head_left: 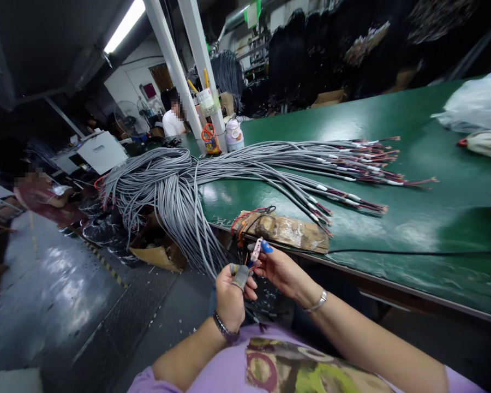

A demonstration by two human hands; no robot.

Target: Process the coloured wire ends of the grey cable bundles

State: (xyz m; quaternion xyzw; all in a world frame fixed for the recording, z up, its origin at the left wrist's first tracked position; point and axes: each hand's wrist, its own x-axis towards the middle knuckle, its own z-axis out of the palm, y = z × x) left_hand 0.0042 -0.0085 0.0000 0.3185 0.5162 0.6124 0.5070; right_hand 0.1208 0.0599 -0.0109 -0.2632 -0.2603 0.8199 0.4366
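My left hand [231, 297] is closed at the table's front edge, grey tape wrapped on its thumb. Thin coloured wires [252, 265] come out of its fingertips, apparently the end of a cable whose rest is hidden by the hand. Close on its right, my right hand [284, 273] pinches a small pale pink connector [257, 250] with dark marks along it. Something blue covers one fingertip of that hand. The wires run up toward the connector; whether they are seated in it is too small to tell. Just beyond both hands lies a worn wooden block [298, 231] with red and black leads.
A thick bundle of grey cables [175, 180] drapes over the edge of the green table [425, 229], its stripped ends pointing right. A cardboard box [159, 254] stands below. White posts [188, 65], a lidded bottle [234, 135] and plastic bags [478, 103] are farther off. Two people sit left.
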